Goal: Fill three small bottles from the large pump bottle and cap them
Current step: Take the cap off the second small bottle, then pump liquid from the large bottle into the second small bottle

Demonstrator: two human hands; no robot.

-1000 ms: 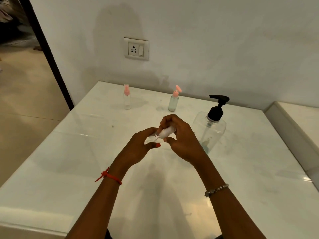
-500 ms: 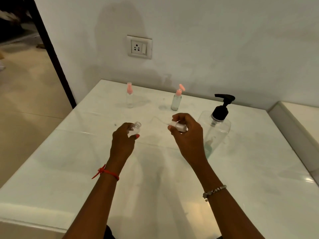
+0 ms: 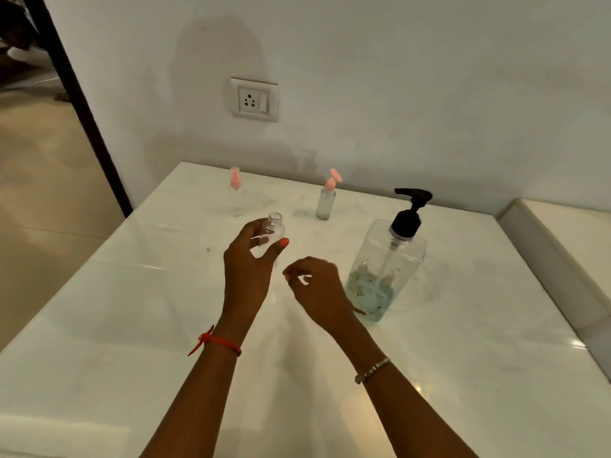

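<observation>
Pump bottle (image 3: 386,259) on glossy white table (image 3: 463,375)

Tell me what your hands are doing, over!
Left hand holds open bottle. Right hand grips white cap. Pump bottle upright beside right hand.

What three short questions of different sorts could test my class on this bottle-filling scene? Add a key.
1. True or false: the small bottle in the left hand is capped.
2. How many pink-capped bottles stand near the wall?
3. The pump bottle stands nearer to: A the left hand, B the right hand.
Key: 1 false; 2 two; 3 B.
</observation>
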